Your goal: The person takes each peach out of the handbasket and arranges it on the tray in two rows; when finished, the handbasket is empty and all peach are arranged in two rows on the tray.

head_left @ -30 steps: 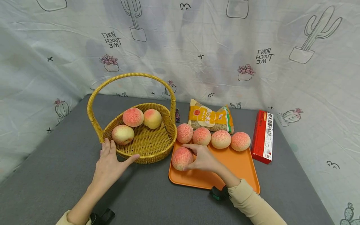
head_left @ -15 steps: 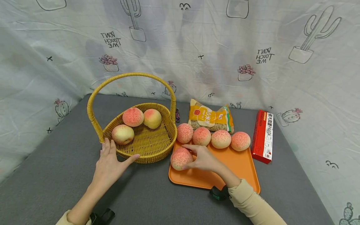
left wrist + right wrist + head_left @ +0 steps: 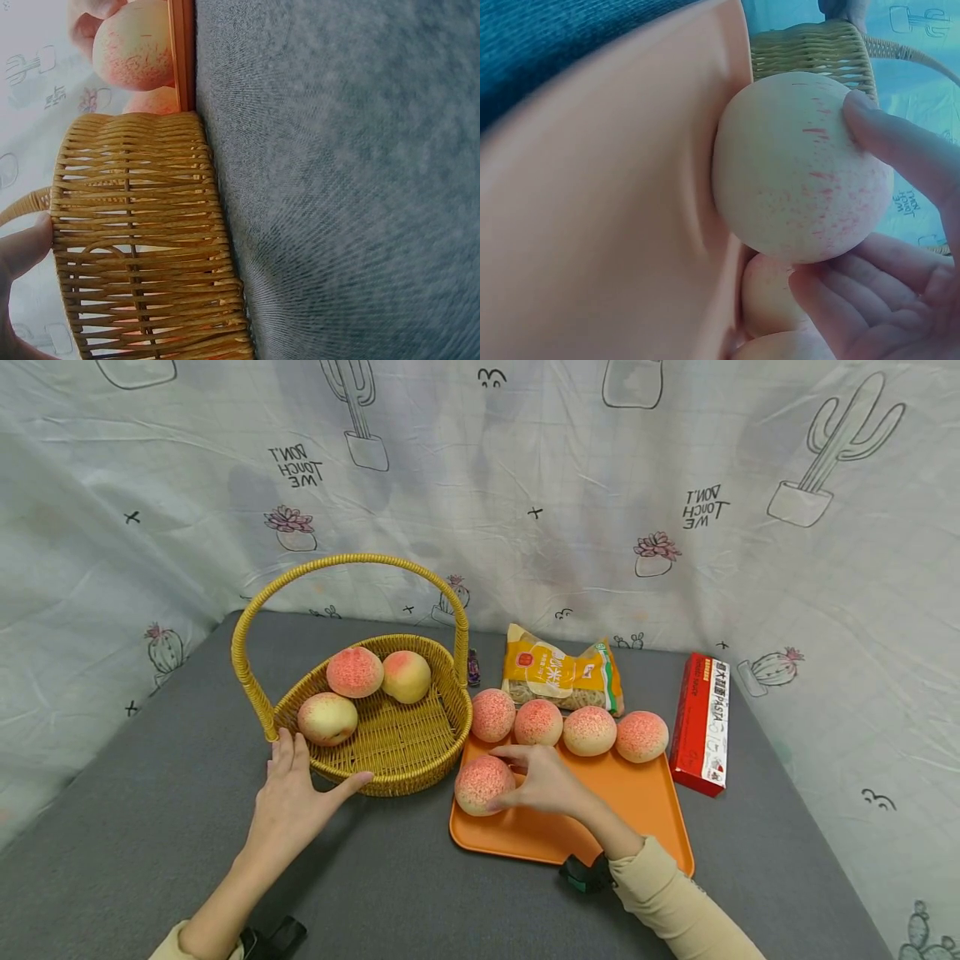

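Observation:
On the left stands a yellow wicker basket (image 3: 405, 770) with a tall hoop handle, holding three peaches, one of them a pale peach (image 3: 327, 719). My left hand (image 3: 288, 806) rests on its near-left rim, fingers fairly straight and thumb spread along the front; the thumb also shows at the rim in the left wrist view. My right hand (image 3: 543, 783) holds a speckled pink peach (image 3: 483, 785) at the left side of the orange tray (image 3: 600, 810), thumb on the near side and fingers behind. In the right wrist view this peach (image 3: 802, 169) sits against the tray.
A row of several peaches, including a right-end peach (image 3: 642, 737), lines the tray's far side. Behind it lies a yellow food bag (image 3: 558, 672). A red pasta box (image 3: 699, 724) stands right of the tray. A small purple item (image 3: 473, 668) sits behind the basket.
The peach in my right hand has shifted very slightly left on the tray. My left hand and the basket have stayed in place.

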Demonstrator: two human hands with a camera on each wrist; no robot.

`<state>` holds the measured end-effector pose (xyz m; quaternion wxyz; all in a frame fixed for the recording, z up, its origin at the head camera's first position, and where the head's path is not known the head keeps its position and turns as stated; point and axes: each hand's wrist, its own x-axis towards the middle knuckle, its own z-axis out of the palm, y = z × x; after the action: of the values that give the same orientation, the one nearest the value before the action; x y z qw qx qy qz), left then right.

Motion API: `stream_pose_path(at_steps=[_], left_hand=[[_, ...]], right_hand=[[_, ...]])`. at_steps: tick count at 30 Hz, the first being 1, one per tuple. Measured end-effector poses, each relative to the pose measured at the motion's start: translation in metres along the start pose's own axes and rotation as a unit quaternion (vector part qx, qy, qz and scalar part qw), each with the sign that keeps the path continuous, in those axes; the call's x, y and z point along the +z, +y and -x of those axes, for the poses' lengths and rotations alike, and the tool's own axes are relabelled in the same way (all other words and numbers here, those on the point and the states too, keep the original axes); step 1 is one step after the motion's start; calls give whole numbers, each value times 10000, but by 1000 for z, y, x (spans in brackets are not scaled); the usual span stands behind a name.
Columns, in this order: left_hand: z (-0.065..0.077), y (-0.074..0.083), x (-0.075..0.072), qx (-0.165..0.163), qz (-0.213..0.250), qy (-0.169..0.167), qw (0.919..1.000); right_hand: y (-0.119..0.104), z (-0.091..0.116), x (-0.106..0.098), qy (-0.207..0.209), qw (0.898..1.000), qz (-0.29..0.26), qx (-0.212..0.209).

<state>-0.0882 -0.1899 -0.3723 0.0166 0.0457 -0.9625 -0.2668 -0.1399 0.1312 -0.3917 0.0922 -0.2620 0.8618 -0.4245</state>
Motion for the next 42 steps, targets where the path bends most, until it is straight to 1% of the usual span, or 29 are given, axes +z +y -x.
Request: stream_pose_path(at_steps=[5,9,13,16,27,31,36,42], left_hand=[[0,0,0,-10,9,-8,10000],[0,0,0,-15,10,-7,10000],[0,0,0,-14,17,1,10000],[0,0,0,-2,23,14,10000],[1,0,0,-9,34,-31,10000],[0,0,0,-21,9,-36,10000],[0,0,0,-6,15,-26,10000],[0,0,0,-24,17,-62,10000]], right_hand=[[5,0,1,-92,9997,-242,-14],[9,0,1,-197,9995,-248,-39],[9,0,0,-257,9989,-391,-52],[7,1,-2,-291,9983,-511,14],[3,2,-5,-400,9987,-317,-2],[-2,-1,-13,-348,9985,-419,-66],[-15,-9,-23,-206,9977,-649,-50],[-30,-25,-31,-82,9969,-725,-277]])
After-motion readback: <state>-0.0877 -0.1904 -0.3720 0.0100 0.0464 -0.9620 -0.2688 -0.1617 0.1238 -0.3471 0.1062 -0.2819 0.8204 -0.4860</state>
